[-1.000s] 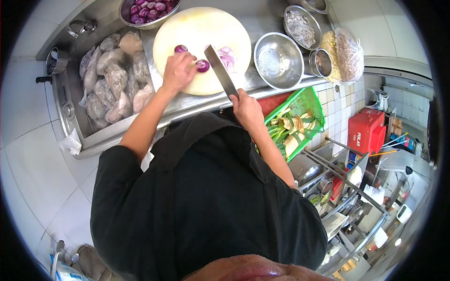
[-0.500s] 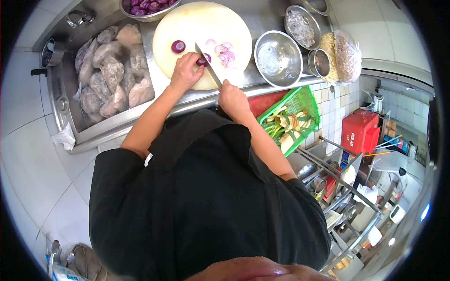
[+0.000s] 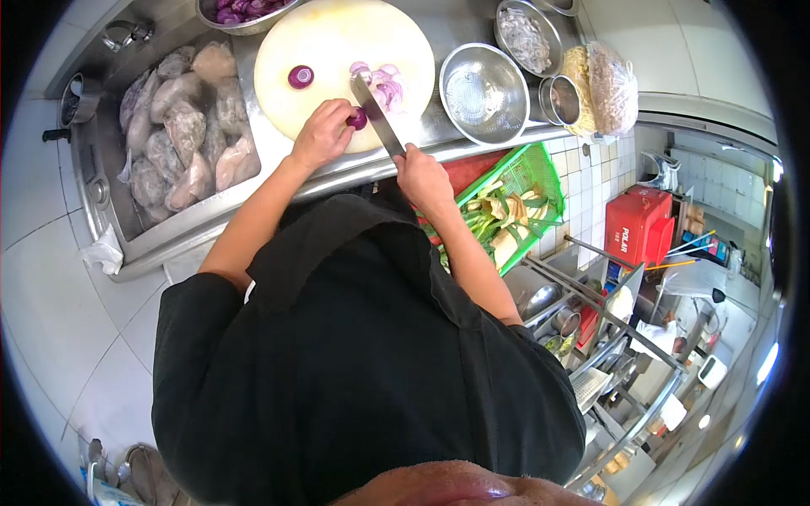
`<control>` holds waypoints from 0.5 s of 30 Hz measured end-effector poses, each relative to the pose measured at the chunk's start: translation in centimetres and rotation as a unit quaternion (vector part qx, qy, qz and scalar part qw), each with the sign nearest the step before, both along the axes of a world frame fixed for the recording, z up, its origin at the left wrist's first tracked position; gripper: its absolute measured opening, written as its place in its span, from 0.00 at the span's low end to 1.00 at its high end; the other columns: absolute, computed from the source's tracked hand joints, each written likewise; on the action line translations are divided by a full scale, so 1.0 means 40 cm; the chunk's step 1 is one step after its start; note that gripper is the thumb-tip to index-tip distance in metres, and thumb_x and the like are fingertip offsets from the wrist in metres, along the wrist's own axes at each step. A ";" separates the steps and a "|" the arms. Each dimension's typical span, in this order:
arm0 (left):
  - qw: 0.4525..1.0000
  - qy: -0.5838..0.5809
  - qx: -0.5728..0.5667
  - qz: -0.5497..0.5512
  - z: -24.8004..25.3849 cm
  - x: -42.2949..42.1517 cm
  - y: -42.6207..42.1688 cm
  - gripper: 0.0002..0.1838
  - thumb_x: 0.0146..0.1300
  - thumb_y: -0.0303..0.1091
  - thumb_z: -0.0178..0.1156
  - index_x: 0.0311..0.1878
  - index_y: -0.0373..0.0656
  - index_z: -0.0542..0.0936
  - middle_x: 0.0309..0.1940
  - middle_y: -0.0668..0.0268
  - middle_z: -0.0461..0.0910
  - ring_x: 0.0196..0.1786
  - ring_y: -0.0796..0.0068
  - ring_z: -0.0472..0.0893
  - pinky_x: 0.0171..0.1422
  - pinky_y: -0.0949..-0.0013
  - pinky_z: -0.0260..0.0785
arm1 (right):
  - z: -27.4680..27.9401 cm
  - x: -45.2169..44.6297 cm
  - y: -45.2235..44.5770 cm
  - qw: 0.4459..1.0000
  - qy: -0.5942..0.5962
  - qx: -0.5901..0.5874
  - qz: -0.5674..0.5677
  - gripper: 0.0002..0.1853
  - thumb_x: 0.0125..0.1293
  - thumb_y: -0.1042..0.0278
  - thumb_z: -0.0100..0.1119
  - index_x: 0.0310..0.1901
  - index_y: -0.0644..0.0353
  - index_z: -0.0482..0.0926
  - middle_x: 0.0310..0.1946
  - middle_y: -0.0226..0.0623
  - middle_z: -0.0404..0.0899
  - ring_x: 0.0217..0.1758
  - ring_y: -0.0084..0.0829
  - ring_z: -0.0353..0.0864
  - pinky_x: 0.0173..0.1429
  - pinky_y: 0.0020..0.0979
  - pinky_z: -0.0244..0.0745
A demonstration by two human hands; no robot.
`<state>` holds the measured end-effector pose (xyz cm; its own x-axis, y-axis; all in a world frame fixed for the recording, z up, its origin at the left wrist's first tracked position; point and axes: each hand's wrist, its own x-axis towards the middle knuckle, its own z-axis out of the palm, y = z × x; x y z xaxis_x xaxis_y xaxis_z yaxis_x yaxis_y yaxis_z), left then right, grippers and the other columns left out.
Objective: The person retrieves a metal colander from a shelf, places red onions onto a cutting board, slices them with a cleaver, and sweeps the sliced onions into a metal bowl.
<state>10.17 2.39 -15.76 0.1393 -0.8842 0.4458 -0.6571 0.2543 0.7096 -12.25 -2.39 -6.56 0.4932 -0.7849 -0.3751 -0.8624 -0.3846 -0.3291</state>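
A round pale cutting board point(image 3: 337, 42) lies on the steel counter in front of me. My left hand point(image 3: 323, 133) closes its fingers on a purple onion point(image 3: 357, 118) near the board's front edge. In my right hand point(image 3: 424, 179) is the handle of a knife point(image 3: 378, 118), its blade slanting across the board just right of that onion. Cut onion pieces point(image 3: 387, 86) lie beyond and right of the blade, some touching it. Another purple onion half point(image 3: 300, 77) rests on the left of the board.
Left is a sink point(image 3: 101, 215) with bagged frozen meat point(image 3: 186, 135). A bowl of purple onions point(image 3: 245, 21) stands behind the board. To the right are an empty steel colander point(image 3: 485, 94), a bowl of whitish strips point(image 3: 527, 40) and bagged food point(image 3: 609, 88). A green crate point(image 3: 540, 181) sits below the counter.
The knife blade has moved off the held onion to its right, with a cut piece now by the tip. The whole view has shifted slightly.
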 end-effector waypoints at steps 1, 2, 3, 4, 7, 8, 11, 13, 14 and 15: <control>1.000 -0.010 -0.014 -0.027 0.009 0.004 -0.004 0.17 0.51 0.21 0.68 0.47 0.37 0.81 0.47 0.55 0.81 0.53 0.51 0.80 0.57 0.55 0.75 | 0.010 0.004 0.004 1.000 0.005 0.000 0.000 0.15 0.77 0.59 0.55 0.48 0.66 0.78 0.35 0.62 0.86 0.42 0.62 0.87 0.51 0.59 0.81; 0.999 -0.022 -0.024 -0.037 0.019 0.004 -0.012 0.14 0.50 0.21 0.66 0.42 0.38 0.80 0.41 0.56 0.79 0.48 0.51 0.79 0.55 0.55 0.74 | 0.020 0.009 0.005 1.000 0.010 -0.001 0.001 0.15 0.77 0.59 0.55 0.47 0.66 0.78 0.35 0.61 0.86 0.42 0.62 0.87 0.51 0.58 0.81; 0.998 -0.025 -0.018 -0.050 0.024 0.006 -0.018 0.14 0.49 0.20 0.65 0.41 0.38 0.80 0.40 0.56 0.79 0.47 0.51 0.79 0.53 0.54 0.74 | 0.033 0.013 0.007 1.000 0.015 -0.001 0.003 0.15 0.77 0.60 0.55 0.47 0.66 0.78 0.35 0.61 0.86 0.42 0.62 0.87 0.51 0.58 0.81; 0.997 -0.029 -0.012 -0.064 0.026 0.011 -0.026 0.13 0.49 0.20 0.65 0.41 0.38 0.80 0.39 0.57 0.78 0.45 0.52 0.78 0.52 0.54 0.74 | 0.053 0.014 0.010 1.000 0.015 0.002 0.002 0.14 0.77 0.60 0.55 0.47 0.66 0.78 0.35 0.61 0.86 0.42 0.62 0.88 0.51 0.58 0.81; 0.996 -0.037 -0.012 -0.078 0.030 0.015 -0.040 0.12 0.48 0.21 0.63 0.39 0.39 0.79 0.37 0.58 0.77 0.43 0.52 0.77 0.50 0.54 0.72 | 0.066 0.011 0.023 1.000 0.004 0.007 0.000 0.14 0.77 0.60 0.55 0.47 0.66 0.78 0.34 0.61 0.86 0.42 0.62 0.88 0.51 0.58 0.81; 0.996 -0.038 -0.016 -0.079 0.030 0.014 -0.040 0.12 0.48 0.21 0.63 0.38 0.40 0.79 0.37 0.58 0.76 0.43 0.52 0.77 0.49 0.54 0.72 | 0.029 0.006 0.027 1.000 -0.008 0.003 0.000 0.14 0.77 0.60 0.56 0.47 0.66 0.78 0.34 0.61 0.86 0.42 0.62 0.88 0.50 0.58 0.81; 0.997 -0.048 0.010 -0.065 0.016 0.012 -0.034 0.12 0.48 0.22 0.63 0.39 0.40 0.79 0.37 0.58 0.77 0.44 0.52 0.78 0.50 0.54 0.72 | 0.024 0.010 0.016 1.000 -0.001 -0.009 0.012 0.14 0.76 0.61 0.56 0.45 0.66 0.78 0.34 0.61 0.86 0.41 0.61 0.88 0.49 0.58 0.81; 0.998 -0.041 -0.011 -0.051 0.016 0.006 -0.027 0.12 0.48 0.22 0.64 0.39 0.40 0.80 0.37 0.58 0.77 0.45 0.53 0.78 0.50 0.54 0.71 | 0.046 0.020 0.018 1.000 0.001 -0.009 0.014 0.14 0.76 0.61 0.56 0.45 0.66 0.78 0.34 0.62 0.86 0.41 0.61 0.88 0.48 0.58 0.82; 0.998 -0.038 -0.022 -0.044 0.016 0.005 -0.028 0.12 0.48 0.22 0.64 0.39 0.40 0.80 0.37 0.58 0.78 0.45 0.53 0.79 0.50 0.54 0.71 | 0.061 0.019 0.025 1.000 -0.004 -0.007 0.009 0.14 0.76 0.61 0.56 0.44 0.66 0.79 0.34 0.62 0.86 0.41 0.61 0.88 0.48 0.58 0.82; 0.998 -0.039 -0.016 -0.044 0.017 0.009 -0.028 0.12 0.48 0.22 0.64 0.39 0.40 0.80 0.37 0.58 0.78 0.45 0.53 0.79 0.50 0.54 0.71 | 0.069 0.017 0.028 1.000 -0.009 -0.005 0.004 0.14 0.76 0.61 0.56 0.44 0.66 0.79 0.34 0.62 0.86 0.41 0.61 0.88 0.48 0.58 0.82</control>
